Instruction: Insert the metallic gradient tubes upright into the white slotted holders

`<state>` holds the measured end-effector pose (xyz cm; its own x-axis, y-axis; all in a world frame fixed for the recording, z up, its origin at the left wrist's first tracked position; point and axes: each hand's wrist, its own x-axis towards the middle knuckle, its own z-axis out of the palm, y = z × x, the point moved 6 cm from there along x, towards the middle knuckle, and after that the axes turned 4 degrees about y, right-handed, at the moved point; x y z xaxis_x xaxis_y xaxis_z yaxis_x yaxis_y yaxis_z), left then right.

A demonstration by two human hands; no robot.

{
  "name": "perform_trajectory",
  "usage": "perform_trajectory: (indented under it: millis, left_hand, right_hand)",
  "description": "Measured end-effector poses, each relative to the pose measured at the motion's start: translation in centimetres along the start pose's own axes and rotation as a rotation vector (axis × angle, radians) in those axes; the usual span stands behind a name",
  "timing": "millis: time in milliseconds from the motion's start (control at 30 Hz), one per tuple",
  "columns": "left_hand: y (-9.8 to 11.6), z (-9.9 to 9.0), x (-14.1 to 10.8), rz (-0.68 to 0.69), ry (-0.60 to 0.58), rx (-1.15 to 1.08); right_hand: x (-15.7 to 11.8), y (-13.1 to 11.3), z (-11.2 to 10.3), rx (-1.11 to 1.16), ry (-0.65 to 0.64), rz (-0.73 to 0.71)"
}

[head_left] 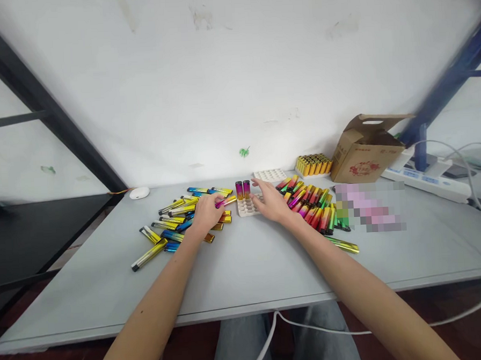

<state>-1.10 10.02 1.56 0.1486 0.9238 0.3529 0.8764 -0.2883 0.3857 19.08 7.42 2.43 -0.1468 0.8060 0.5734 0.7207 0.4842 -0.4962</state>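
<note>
Table (245, 276), broad and grey, is strewn across its far half with shiny tubes in heaps. The left heap (164, 225), mostly yellow and blue, is spread loosely; the right heap (312, 211), red, yellow and green, is laid more tightly. Toward the wall at right, a cardboard box (364, 163) is stood with its top flap raised, and beside it a block of yellow tubes (314, 167) is held upright in rows. Between the two heaps, a pale tray (246, 208) pitted with holes is placed.

The right hand (270, 201) is held with thumb and finger parted at the tray's right side; whether the tray is touched cannot be told. The left hand (207, 211) is closed at the fingertips. Two purple tubes (243, 190) are stood side by side at the tray's far left. A single purple-and-yellow tube (226, 201) is pinched in the left fingertips, nearly flat, just beside the tray's left edge.

Each tube is judged light and stiff, its glossy skin probably slippery and easily scuffed. A hold is best taken mid-body, between thumb and finger, with the ends left free.
</note>
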Motion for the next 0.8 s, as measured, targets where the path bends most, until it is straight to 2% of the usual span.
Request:
perform_trajectory:
  millis: [167, 300, 400, 467, 567, 700, 800]
  left_hand:
    - [0.6, -0.7, -0.2, 0.061, 0.058, -0.069]
    - [1.3, -2.1, -0.3, 0.116, 0.206, -0.190]
    - [1.5, -3.3, -0.6, 0.060, 0.320, -0.327]
    - [1.8, -3.9, -0.9, 0.036, 0.357, -0.447]
    - [2.9, -4.4, -1.4, 0.068, 0.351, -0.645]
    - [4.5, -4.3, -2.1, 0.085, 0.267, -0.873]
    - [5.2, -4.0, -2.4, 0.053, 0.208, -1.001]
  right_hand:
    - [-0.2, 0.4, -0.7, 0.015, 0.081, -0.005]
    - [-0.3, 0.0, -1.6, 0.070, 0.161, 0.010]
    - [-0.7, -1.3, -2.1, 0.113, 0.174, -0.013]
    - [-1.0, -2.6, -2.1, 0.117, 0.135, -0.061]
    - [-1.3, -4.0, -1.4, 0.117, 0.029, -0.109]
    - [-1.5, -4.4, 0.0, 0.221, -0.122, -0.100]
    - [-1.6, -4.4, 0.7, 0.365, -0.203, -0.039]
